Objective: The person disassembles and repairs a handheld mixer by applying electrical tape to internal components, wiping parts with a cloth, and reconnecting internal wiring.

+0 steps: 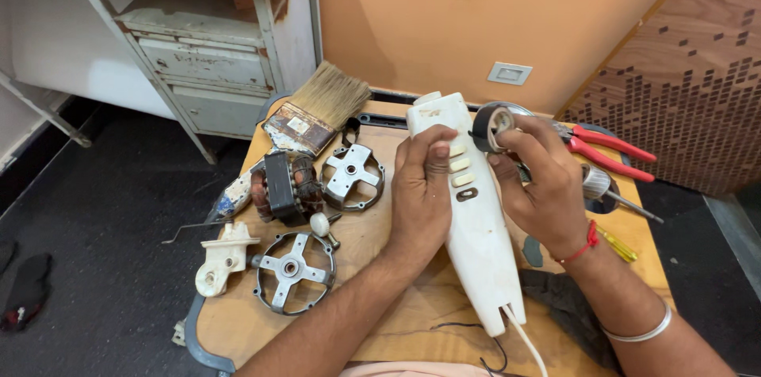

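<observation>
Under my left hand (424, 187), gripping the white casing (476, 226), its side hides; right hand (539, 179) pinches a tape roll (491, 125); pliers (610, 151) at two o'clock on the wooden table (238, 321), orange wall behind.

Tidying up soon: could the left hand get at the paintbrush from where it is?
Probably yes. The left hand rests on the white casing, and the paintbrush lies uncovered just beyond, with nothing standing between them.

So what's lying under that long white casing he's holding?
The white casing rests on the wooden table, steadied by the left hand. A white cable leaves its near end. A dark cloth lies beside it. Whatever sits directly beneath is hidden.
</observation>
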